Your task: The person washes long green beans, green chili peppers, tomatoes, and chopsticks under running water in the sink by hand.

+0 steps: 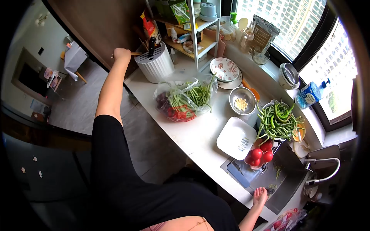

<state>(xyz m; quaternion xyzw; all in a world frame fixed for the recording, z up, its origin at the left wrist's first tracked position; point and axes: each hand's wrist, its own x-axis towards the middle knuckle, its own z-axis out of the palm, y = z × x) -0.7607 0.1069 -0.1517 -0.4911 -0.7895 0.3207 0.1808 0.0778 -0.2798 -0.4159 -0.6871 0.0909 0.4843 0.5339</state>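
Note:
Stretched out to the upper left, my left hand [121, 54] is closed around a thin wooden stick [135, 53], beside a white ribbed holder [155, 66] with black-handled knives. What the stick belongs to is too small to tell. My right hand [260, 195] is at the near edge of the sink [283, 194], palm up, fingers loosely apart, holding nothing. Above it are red tomatoes [256, 154] and a blue-grey rectangular item [238, 175]. Green beans and peppers [278, 120] fill a container behind the tomatoes.
On the counter [181, 134] are a plastic bag of vegetables [189, 96], a white square tray [236, 138], a metal bowl [242, 101] with pale pieces, and patterned dishes [224, 70]. A shelf rack [191, 30], faucet [327, 179] and blue bottle [309, 95] stand around it.

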